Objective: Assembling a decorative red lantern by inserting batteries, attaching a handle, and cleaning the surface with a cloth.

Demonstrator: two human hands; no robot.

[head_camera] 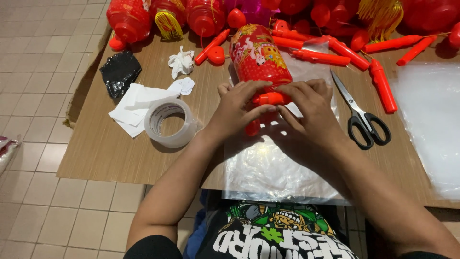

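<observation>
Lying on the clear plastic sheet (268, 168) over the table (110, 144), the red lantern (258, 60) is being gripped at its orange base cap by the left hand (237, 108) and right hand (311, 108), both clamped around it, so uneven pressure could be crushing its thin shell.

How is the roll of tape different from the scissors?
The roll of tape is a round, pale, see-through ring; the scissors are long and thin, with silver blades and black handles. The roll of tape lies by the left hand, the scissors by the right hand. Both rest flat on the brown board, and neither is touched: both hands hold the red lantern.
</observation>
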